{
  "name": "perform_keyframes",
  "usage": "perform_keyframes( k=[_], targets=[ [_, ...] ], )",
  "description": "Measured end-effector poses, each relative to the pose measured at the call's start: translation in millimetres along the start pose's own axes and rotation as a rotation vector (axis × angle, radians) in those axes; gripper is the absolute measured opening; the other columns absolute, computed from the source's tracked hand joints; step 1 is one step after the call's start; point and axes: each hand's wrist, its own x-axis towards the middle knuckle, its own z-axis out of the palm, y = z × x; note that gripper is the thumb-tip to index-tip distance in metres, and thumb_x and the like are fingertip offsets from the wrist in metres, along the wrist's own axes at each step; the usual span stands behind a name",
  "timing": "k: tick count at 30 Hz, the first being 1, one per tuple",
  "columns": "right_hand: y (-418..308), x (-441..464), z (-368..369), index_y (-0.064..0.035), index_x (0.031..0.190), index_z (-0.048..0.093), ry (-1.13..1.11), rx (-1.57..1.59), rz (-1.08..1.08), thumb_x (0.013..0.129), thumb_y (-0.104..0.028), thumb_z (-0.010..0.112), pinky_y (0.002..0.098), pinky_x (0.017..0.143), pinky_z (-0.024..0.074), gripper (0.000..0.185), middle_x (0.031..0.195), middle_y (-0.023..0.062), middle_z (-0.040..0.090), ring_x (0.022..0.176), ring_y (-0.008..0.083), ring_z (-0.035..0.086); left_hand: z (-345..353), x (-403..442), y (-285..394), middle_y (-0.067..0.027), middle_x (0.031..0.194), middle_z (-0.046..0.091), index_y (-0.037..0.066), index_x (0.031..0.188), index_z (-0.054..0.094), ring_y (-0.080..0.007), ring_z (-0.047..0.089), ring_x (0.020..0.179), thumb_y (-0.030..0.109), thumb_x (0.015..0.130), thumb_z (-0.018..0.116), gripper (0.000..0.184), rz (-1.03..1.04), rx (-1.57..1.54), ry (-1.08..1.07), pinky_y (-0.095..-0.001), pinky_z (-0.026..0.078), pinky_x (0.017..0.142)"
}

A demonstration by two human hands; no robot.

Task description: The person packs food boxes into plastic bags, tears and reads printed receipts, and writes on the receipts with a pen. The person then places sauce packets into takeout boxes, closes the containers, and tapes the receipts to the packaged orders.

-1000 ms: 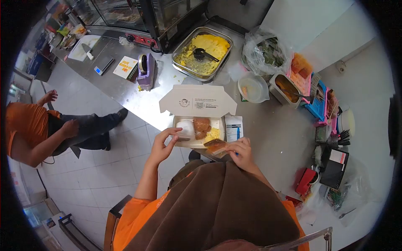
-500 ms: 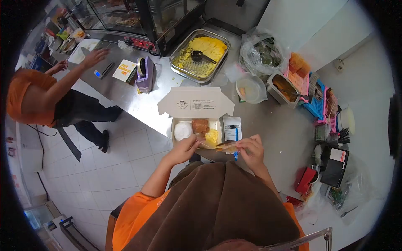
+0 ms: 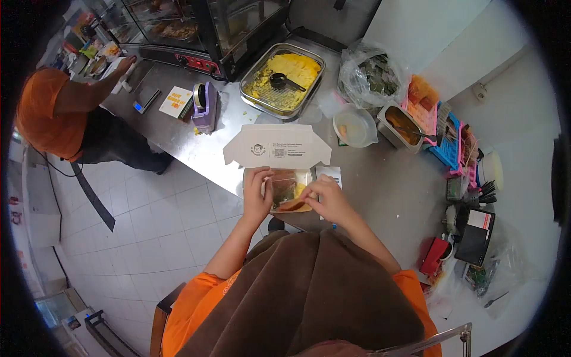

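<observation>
A clear plastic packet (image 3: 290,205) with reddish-brown contents is stretched low over the open meal box (image 3: 310,174). My left hand (image 3: 257,193) pinches its left side at the box's left edge, and my right hand (image 3: 327,198) grips it at the near right. Under the film a brown piece of food shows partly. Some yellow food (image 3: 300,189) lies at the box's right side. The white mound at the left is covered by my left hand. Behind, the box's printed lid (image 3: 276,146) stands folded back. A paper slip (image 3: 330,172) lies partly beneath my right hand.
A metal tray of yellow food (image 3: 297,65) with a black scoop stands behind the lid. Left of it are a purple tape dispenser (image 3: 205,110) and a scale (image 3: 146,102). A plastic tub (image 3: 355,126) and a sauce pan (image 3: 404,125) stand right. A co-worker (image 3: 53,113) works at far left.
My hands have moved the packet from the box's near right edge to over the food, and my left hand has gone up and left. The co-worker has turned toward the counter.
</observation>
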Motion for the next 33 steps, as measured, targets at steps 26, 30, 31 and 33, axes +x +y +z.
perform_keyframes(
  k=[26, 30, 31, 33],
  targets=[
    [26, 33, 13, -0.0096, 0.131, 0.026, 0.523, -0.357, 0.029, 0.069, -0.012, 0.063, 0.0434, 0.094, 0.0233, 0.073, 0.119, 0.0123, 0.041, 0.105, 0.0305, 0.039, -67, 47, -27, -0.013, 0.114, 0.047, 0.006, 0.125, 0.038, -0.0318, 0.043, 0.105, 0.002, 0.068, 0.058, 0.06, -0.014, 0.471, -0.076, -0.0401, 0.036, 0.089],
    [29, 11, 8, -0.0101, 0.126, 0.035, 0.293, -0.223, 0.194, 0.068, -0.011, 0.064, 0.0419, 0.092, 0.0259, 0.065, 0.117, 0.012, 0.042, 0.105, 0.0307, 0.039, -86, 35, -24, -0.0112, 0.093, 0.051, 0.008, 0.116, 0.05, -0.0291, 0.047, 0.084, -0.003, 0.069, 0.057, 0.049, -0.056, 0.359, -0.241, -0.0377, 0.04, 0.075],
    [22, 4, 8, -0.01, 0.122, 0.039, 0.334, -0.296, 0.191, 0.067, -0.01, 0.064, 0.042, 0.092, 0.0269, 0.06, 0.116, 0.0117, 0.044, 0.104, 0.0308, 0.04, -89, 28, -24, -0.0108, 0.088, 0.05, 0.008, 0.113, 0.053, -0.0286, 0.047, 0.079, -0.005, 0.069, 0.056, 0.046, -0.045, 0.359, -0.305, -0.0374, 0.041, 0.072],
    [16, 0, 2, -0.0097, 0.112, 0.046, 0.34, -0.377, 0.118, 0.065, -0.008, 0.063, 0.0423, 0.091, 0.0288, 0.049, 0.114, 0.0124, 0.045, 0.104, 0.0319, 0.041, -90, 10, -19, -0.0117, 0.093, 0.052, 0.009, 0.109, 0.056, -0.0294, 0.049, 0.084, -0.006, 0.069, 0.054, 0.042, -0.08, 0.418, -0.301, -0.0374, 0.042, 0.074]
  ],
)
